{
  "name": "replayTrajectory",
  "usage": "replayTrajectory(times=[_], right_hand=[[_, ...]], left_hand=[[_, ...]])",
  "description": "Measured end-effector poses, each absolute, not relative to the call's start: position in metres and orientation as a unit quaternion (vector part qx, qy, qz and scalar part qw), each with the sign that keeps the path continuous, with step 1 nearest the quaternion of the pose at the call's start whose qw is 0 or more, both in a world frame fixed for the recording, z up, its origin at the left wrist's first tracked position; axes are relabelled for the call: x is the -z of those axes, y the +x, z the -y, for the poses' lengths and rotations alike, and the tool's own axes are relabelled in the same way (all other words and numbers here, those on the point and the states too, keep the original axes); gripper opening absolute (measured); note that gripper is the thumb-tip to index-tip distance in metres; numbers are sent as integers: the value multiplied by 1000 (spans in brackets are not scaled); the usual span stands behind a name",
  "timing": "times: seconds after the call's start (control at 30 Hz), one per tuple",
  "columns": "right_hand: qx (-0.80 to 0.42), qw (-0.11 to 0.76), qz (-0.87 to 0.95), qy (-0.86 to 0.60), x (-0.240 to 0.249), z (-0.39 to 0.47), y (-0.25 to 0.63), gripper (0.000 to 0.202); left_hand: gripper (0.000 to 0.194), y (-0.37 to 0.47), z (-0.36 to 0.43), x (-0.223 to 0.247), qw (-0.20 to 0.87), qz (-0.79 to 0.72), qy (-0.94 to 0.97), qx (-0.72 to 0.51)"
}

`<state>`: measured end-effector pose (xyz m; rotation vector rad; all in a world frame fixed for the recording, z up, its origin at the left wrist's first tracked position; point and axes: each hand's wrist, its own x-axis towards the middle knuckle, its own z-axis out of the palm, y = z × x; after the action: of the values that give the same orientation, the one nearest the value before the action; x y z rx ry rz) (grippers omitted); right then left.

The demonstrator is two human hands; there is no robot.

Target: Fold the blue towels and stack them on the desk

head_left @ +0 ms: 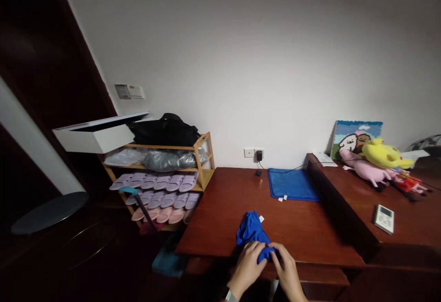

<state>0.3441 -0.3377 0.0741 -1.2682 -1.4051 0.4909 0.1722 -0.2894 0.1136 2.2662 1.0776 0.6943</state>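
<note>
A bunched-up blue cloth [253,229] with a small white tag lies at the front edge of the wooden table. My left hand [248,265] is closed on the cloth's near end, its fingers curled over the fabric. From the other side, my right hand [285,263] pinches the same end between thumb and fingers. The two hands are close together at the table edge. Farther back on the table rests a flat, folded blue cloth [292,184] with white tags at its front edge, apart from both hands.
To the left stands a wooden shoe rack [206,180] with rows of slippers and a black bag [165,129] on top. A raised desk [358,196] at the right carries plush toys [370,171] and a white calculator-like device [384,219]. A black plug [259,155] sits in the wall socket.
</note>
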Motion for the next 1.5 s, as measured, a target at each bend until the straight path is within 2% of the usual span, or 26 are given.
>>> replayTrajectory(times=[0.07, 0.2, 0.3, 0.4, 0.5, 0.6, 0.73, 0.83, 0.9, 0.97, 1.07, 1.13, 1.23, 1.33, 1.43, 1.5], right_hand=[[-214, 558, 604, -527, -83, 339, 342, 31], [-225, 554, 601, -530, -79, 334, 337, 43], [-262, 555, 555, -562, -57, 326, 335, 66], [-361, 575, 429, -596, -40, 320, 332, 81], [-527, 565, 329, -543, -41, 316, 326, 86], [-603, 566, 302, -475, -51, 310, 320, 76], [-487, 611, 366, -506, -58, 300, 323, 73], [-457, 607, 430, -487, -69, 304, 332, 66], [-454, 585, 474, -476, -86, 314, 340, 59], [-447, 554, 520, -472, -110, 325, 346, 50], [-424, 515, 588, -457, -152, 340, 356, 35], [-402, 491, 634, -442, -178, 349, 361, 27], [-369, 444, 700, -420, -213, 362, 368, 31], [-336, 402, 741, -420, -241, 373, 373, 39], [-308, 387, 753, -434, -260, 380, 378, 37], [-298, 387, 755, -438, -267, 383, 379, 34]], left_hand=[[28, 165, 291, -116, 287, -429, 810, -278], [28, 150, 287, -124, 346, -448, 734, -375], [47, 145, 282, -124, 398, -483, 634, -455], [69, 146, 281, -115, 457, -507, 524, -510], [74, 151, 289, -100, 520, -484, 512, -483], [60, 158, 305, -95, 534, -434, 632, -356], [54, 153, 306, -114, 528, -342, 754, -192], [46, 140, 282, -136, 537, -372, 703, -282], [54, 132, 260, -150, 479, -443, 654, -383], [59, 128, 242, -164, 428, -476, 647, -415], [70, 130, 228, -183, 465, -407, 698, -362], [71, 135, 229, -196, 516, -339, 714, -330], [64, 145, 240, -217, 561, -256, 736, -281], [56, 150, 257, -238, 540, -205, 778, -246], [45, 149, 273, -255, 499, -208, 805, -244], [45, 147, 283, -262, 470, -229, 815, -249]])
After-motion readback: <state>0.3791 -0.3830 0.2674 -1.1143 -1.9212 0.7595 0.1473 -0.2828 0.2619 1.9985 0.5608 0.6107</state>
